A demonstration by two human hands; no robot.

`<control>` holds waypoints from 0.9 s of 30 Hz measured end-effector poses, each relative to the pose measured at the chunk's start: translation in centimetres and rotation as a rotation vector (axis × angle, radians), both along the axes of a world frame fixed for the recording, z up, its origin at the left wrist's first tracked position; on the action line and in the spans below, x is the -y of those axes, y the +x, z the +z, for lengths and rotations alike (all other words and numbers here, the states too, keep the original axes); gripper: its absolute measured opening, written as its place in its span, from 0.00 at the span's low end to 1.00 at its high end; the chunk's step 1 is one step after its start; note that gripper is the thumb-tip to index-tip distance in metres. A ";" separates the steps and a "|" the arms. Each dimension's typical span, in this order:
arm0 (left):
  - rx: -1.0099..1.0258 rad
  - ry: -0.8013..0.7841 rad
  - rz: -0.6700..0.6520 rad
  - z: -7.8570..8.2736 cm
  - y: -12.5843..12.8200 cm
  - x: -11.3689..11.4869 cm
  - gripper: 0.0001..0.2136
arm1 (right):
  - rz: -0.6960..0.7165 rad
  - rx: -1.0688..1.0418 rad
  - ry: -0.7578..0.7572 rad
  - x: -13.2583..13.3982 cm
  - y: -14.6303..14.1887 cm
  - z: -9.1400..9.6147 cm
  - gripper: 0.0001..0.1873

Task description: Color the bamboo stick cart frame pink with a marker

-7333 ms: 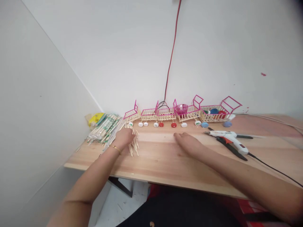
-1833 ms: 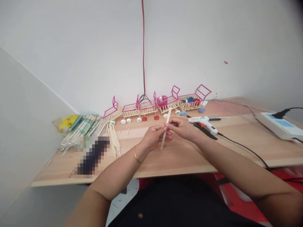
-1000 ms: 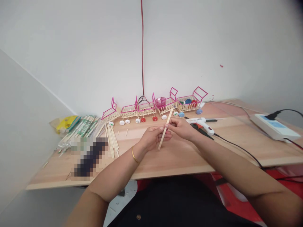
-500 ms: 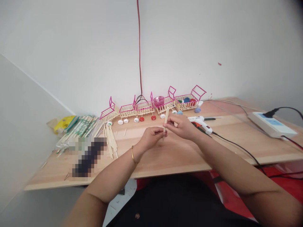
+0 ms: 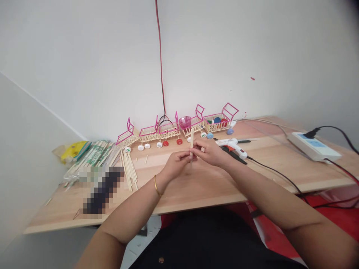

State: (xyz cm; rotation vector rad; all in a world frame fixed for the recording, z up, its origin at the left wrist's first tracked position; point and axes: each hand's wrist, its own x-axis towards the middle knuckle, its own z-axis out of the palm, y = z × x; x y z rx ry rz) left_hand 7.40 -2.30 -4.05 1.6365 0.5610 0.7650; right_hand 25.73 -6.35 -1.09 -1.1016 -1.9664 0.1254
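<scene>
Between both hands, wooden chopsticks (image 5: 192,136) stand nearly upright above the table; how many there are is hard to tell. My left hand (image 5: 178,163) pinches their lower part with thumb and fingers. Higher up, my right hand (image 5: 209,151) closes its fingertips on the same sticks. Left of my hands, several loose chopsticks (image 5: 128,170) lie in a bundle, with a short cut piece (image 5: 146,159) nearby. Just right of my right hand rests a white hot glue gun (image 5: 238,150), beside a dark-handled tool (image 5: 234,156).
Along the wall stand several miniature shopping carts (image 5: 148,132) with pink rims and bottle-cap wheels; one holds a pink bowl (image 5: 185,122). Packaged chopsticks (image 5: 92,155) and a yellow bag (image 5: 75,150) lie left. A white power box (image 5: 315,147) with cables sits right. A pixelated dark item (image 5: 102,192) lies front left.
The chopsticks have turned from a slight rightward lean to nearly upright. Both hands still hold them. The whole view has shifted slightly.
</scene>
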 end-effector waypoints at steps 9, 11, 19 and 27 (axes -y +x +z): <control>0.200 -0.064 0.094 0.2 0.6 0.7 0.13 | -0.078 -0.133 0.018 0.4 -1.6 -0.4 0.13; 0.182 -0.038 0.109 0.4 0.6 0.8 0.12 | -0.112 -0.176 -0.017 0.5 -1.9 -0.6 0.13; 0.190 -0.120 0.222 1.0 0.4 0.4 0.13 | -0.180 -0.115 -0.173 0.7 0.8 1.5 0.12; 0.234 -0.201 0.239 1.5 0.2 0.3 0.15 | -0.723 0.246 -0.419 3.4 11.9 2.5 0.10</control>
